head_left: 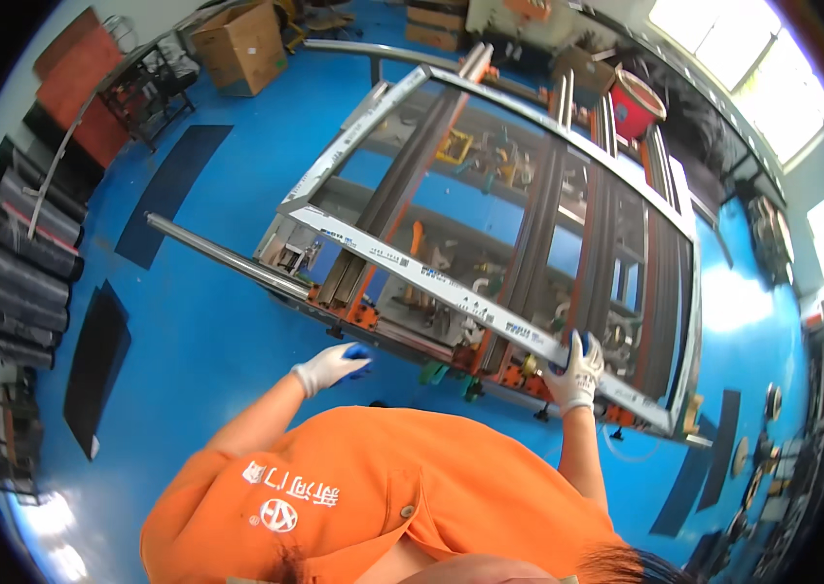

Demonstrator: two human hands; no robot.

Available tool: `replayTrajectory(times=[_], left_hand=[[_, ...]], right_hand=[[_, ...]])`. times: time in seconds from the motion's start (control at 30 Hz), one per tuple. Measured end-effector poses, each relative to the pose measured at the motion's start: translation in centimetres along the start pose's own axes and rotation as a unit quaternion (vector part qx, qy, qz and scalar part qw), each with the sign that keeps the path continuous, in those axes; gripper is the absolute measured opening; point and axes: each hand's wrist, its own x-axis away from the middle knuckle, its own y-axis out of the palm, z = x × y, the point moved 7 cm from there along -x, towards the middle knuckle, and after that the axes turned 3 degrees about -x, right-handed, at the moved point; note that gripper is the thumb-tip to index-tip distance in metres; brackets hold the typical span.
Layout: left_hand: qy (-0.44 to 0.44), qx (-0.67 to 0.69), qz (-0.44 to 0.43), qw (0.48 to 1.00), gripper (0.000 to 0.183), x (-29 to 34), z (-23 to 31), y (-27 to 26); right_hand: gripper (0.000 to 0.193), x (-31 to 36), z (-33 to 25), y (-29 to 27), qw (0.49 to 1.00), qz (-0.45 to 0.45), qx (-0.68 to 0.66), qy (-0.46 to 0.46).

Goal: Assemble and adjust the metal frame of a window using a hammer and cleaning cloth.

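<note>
Frame (431, 284): a large rectangular metal one with a see-through panel (mesh or glass, cannot tell), lying across the bench (387, 336), skewed to you.

Your right hand (575, 372) grips its near rail towards the right end. Your left hand (334, 367) is off the frame, at the left, fingers partly curled; cannot tell whether it holds anything.

Handling, my judgement: one hand near a corner will likely swing the frame. Better to set your left hand on the same rail, well apart from the right, move both evenly, and press on the rail, never the panel.

Count: frame, one; gloved hands, two; dark crossbars (533, 234) under the panel, four made out; red bucket (634, 105), far right, one.
</note>
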Motion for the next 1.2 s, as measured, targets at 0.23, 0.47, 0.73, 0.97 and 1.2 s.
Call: replayTrajectory(times=[0.23,0.47,0.73,0.97,1.2], left_hand=[[0.051,0.571,-0.161,0.803,0.026,-14.7,8.2,7.5],[0.091,0.573,-0.104,0.807,0.023,-15.5,9.5,6.4],[0.414,0.227,-0.147,0.869,0.053,6.1,26.0,6.0],[0.538,-0.004,-0.114,0.835,0.047,12.6,42.0,1.3],[0.315,-0.185,-0.201,0.909,0.048,2.6,35.9,4.7]], right_hand=[[0.073,1.3,2.5,2.4,0.989,0.092,0.012,-0.114],[0.068,0.3,3.3,-0.8,0.998,0.040,0.012,-0.056],[0.048,-3.0,0.0,-27.4,0.961,0.105,0.010,-0.257],[0.064,-15.7,2.8,-45.5,0.993,-0.019,-0.059,-0.100],[0.056,-28.1,2.0,-48.8,0.980,0.176,0.036,-0.087]])
